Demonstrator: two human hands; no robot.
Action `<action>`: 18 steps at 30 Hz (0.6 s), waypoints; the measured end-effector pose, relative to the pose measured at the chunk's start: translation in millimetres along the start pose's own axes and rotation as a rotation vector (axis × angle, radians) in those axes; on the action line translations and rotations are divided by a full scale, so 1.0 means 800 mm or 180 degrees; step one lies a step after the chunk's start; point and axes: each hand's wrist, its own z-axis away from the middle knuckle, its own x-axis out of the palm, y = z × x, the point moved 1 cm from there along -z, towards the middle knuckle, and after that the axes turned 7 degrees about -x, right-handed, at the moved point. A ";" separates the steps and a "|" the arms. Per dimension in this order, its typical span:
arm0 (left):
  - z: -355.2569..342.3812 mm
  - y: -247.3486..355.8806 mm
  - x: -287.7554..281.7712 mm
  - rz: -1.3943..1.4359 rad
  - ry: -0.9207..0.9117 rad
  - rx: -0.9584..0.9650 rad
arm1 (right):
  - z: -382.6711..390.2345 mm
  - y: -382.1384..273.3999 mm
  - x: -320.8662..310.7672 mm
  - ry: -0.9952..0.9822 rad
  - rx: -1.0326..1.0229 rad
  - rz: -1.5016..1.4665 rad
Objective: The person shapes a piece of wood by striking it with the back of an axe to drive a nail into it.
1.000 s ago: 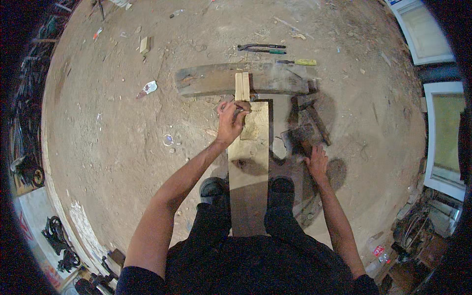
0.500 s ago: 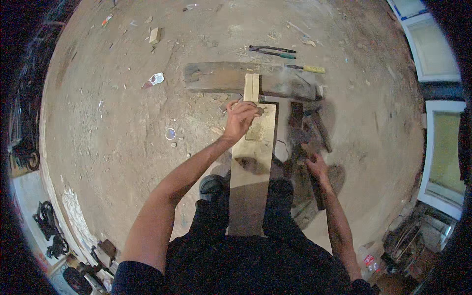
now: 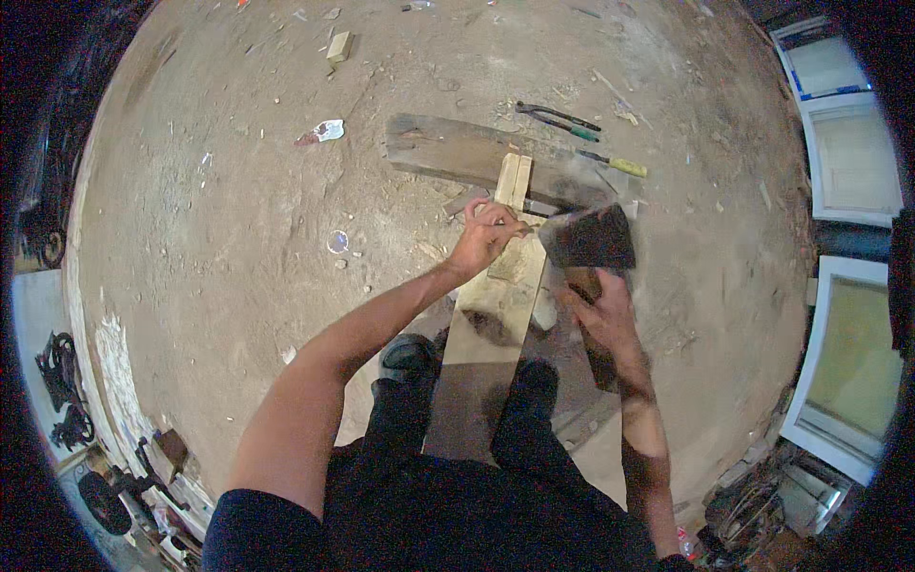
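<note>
My left hand (image 3: pixel 484 238) is pinched on a small dark piece near the far end of a pale plank (image 3: pixel 467 381), just short of two narrow light blocks (image 3: pixel 514 179). The plank runs between my legs toward a weathered beam (image 3: pixel 429 143) lying crosswise. My right hand (image 3: pixel 605 315) grips the handle of an axe whose broad dark head (image 3: pixel 588 236) is raised to the right of the plank's end, slightly blurred. What the left fingers hold is too small to name.
Pincers (image 3: pixel 558 122) and a yellow-handled tool (image 3: pixel 620 164) lie beyond the beam. A wood offcut (image 3: pixel 339 48) and litter (image 3: pixel 322 133) are farther off. White framed panes (image 3: pixel 843 362) stand along the right; assorted metal items (image 3: pixel 62 381) line the left.
My right hand has lifted the axe from the ground and brought it up beside the plank's end. The left hand stays at the plank while the view shifts.
</note>
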 end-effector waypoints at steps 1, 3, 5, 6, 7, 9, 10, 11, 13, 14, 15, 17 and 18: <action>0.001 -0.003 0.000 -0.0061 -0.0005 -0.0013 | -0.011 -0.030 -0.007 -0.0040 -0.0132 0.0138; 0.002 -0.001 -0.001 0.0015 0.0012 -0.0039 | -0.014 -0.053 -0.009 0.0252 -0.0003 -0.0091; -0.001 0.002 0.000 0.0070 0.0042 -0.0027 | -0.014 -0.052 -0.008 0.0507 -0.0245 0.0142; -0.002 0.003 0.001 0.0080 0.0060 -0.0005 | -0.013 -0.038 -0.002 0.0611 -0.0552 0.0482; -0.002 0.004 0.003 0.0091 0.0076 0.0018 | -0.015 -0.030 0.003 0.0676 -0.0883 0.0787; -0.001 -0.001 0.005 0.0027 0.0135 0.0067 | -0.026 -0.025 0.013 0.0827 -0.1559 0.1386; -0.001 -0.003 0.007 -0.0001 0.0160 0.0096 | -0.029 -0.017 0.020 0.0394 -0.0988 0.1389; 0.000 -0.008 0.008 0.0010 0.0169 0.0131 | -0.033 -0.014 0.027 -0.0051 -0.0423 0.1460; 0.003 -0.020 0.010 0.0034 0.0184 0.0202 | -0.035 -0.018 0.025 -0.0049 -0.0170 0.0902; 0.001 -0.014 0.009 0.0067 0.0176 0.0164 | -0.036 -0.023 0.022 -0.0043 -0.0028 0.0627; 0.001 -0.008 0.008 0.0097 0.0168 0.0123 | -0.037 -0.026 0.014 -0.0070 0.0053 0.0727; 0.000 0.001 0.003 0.0122 0.0162 0.0089 | -0.036 -0.033 -0.003 -0.0152 0.0200 0.0911; 0.000 0.001 0.001 0.0123 0.0162 0.0101 | -0.033 -0.047 -0.008 -0.0011 -0.0004 0.0964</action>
